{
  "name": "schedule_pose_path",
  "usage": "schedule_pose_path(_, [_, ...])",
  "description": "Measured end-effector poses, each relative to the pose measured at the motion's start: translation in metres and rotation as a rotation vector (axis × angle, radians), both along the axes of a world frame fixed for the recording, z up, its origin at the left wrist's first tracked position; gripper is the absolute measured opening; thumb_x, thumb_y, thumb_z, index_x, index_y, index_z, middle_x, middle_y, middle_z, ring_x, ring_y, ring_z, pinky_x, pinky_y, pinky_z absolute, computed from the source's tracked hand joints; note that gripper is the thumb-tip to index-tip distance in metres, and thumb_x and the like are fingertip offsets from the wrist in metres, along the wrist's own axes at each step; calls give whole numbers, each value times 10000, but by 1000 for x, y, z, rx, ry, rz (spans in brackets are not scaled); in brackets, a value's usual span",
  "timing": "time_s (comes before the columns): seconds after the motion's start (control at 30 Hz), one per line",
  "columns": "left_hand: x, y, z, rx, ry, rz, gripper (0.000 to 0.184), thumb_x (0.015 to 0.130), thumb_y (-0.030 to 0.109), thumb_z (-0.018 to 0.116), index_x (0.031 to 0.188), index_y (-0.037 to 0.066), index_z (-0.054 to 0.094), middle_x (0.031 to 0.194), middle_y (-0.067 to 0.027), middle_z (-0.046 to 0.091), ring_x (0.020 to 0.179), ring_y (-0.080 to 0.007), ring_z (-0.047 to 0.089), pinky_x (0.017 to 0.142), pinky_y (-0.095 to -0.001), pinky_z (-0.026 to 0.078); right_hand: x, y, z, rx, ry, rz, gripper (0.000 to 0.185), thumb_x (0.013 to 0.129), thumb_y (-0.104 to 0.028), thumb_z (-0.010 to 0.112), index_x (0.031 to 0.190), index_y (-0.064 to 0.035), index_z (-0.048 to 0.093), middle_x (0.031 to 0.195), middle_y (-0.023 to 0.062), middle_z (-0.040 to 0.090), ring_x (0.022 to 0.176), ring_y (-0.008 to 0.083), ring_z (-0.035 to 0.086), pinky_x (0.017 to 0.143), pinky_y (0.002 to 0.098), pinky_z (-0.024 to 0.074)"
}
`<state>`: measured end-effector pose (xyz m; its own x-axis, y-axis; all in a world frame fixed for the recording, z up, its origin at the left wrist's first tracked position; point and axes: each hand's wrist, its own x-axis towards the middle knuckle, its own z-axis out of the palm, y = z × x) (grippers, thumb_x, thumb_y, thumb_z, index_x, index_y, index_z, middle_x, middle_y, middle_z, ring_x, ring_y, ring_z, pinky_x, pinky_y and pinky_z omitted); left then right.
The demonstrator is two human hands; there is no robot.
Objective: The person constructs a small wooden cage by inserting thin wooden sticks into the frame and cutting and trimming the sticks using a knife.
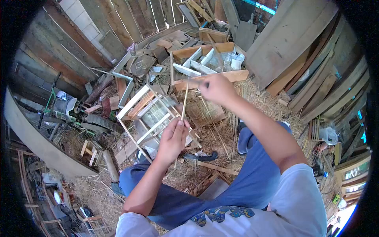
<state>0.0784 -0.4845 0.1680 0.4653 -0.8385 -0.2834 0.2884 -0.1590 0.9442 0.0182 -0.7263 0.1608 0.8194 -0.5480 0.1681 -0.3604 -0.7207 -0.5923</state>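
My left hand (173, 138) pinches a thin, pale strip (185, 100) that looks like bamboo, its upper end pointing away from me. My right hand (219, 90) is closed round the dark handle of a knife, partly hidden by the fingers. The knife's blurred blade (193, 83) reaches left to the strip's upper end; whether it touches cannot be told. Just beyond my left hand, a slatted wooden frame (133, 102) stands tilted between my legs and the scrap pile, with thin strips running across it.
Straw and shavings (241, 89) cover the ground. A wooden box frame (231, 75) with white pieces lies ahead. Large boards (290, 39) lean at the right. A machine with a tyre (98, 121) stands left, behind a curved panel (43, 140). A dark curved object (201, 156) lies between my legs.
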Motion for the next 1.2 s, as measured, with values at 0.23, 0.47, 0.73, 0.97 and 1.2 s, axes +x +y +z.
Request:
schedule_pose_path(0.23, [-1, 1, -22, -30, -215, 68, 227, 1082, 177, 414, 972, 37, 555, 683, 61, 408, 601, -33, 357, 532, -220, 309, 7, 40, -13, -137, 40, 165, 300, 865, -271, 630, 675, -54, 710, 609, 202, 623, 567, 402, 620, 595, 501, 519])
schedule_pose_path(0.47, [-8, 1, -11, 86, -514, 74, 180, 1047, 128, 446, 940, 31, 554, 676, 20, 455, 634, -84, 445, 572, -246, 375, 12, 21, -6, 47, 186, -45, 289, 833, -306, 655, 827, -33, 751, 787, 218, 704, 735, 384, 698, 683, 472, 564])
schedule_pose_path(0.73, [-18, 16, -9, 40, -57, -67, 204, 1075, 151, 421, 947, 50, 543, 712, 56, 454, 602, -51, 426, 509, -251, 354, -3, -35, 2, 145, 35, -308, 377, 878, -352, 611, 828, 2, 731, 776, 229, 694, 713, 382, 684, 667, 459, 545])
schedule_pose_path(0.97, [5, 9, -2, 47, -50, 35, 197, 1093, 180, 394, 1060, 58, 545, 711, 72, 384, 607, -16, 343, 523, -191, 276, 2, 38, -4, -60, 95, 125, 215, 786, -290, 661, 810, -103, 765, 743, 162, 703, 692, 342, 695, 667, 473, 564])
schedule_pose_path(1.2, [3, 3, -24, -77, -119, 68, 186, 1093, 165, 386, 1086, 56, 538, 726, 71, 391, 616, -21, 344, 539, -196, 304, 11, 52, -14, -124, 177, 169, 149, 719, -241, 679, 777, -131, 761, 703, 154, 691, 677, 347, 693, 653, 473, 570])
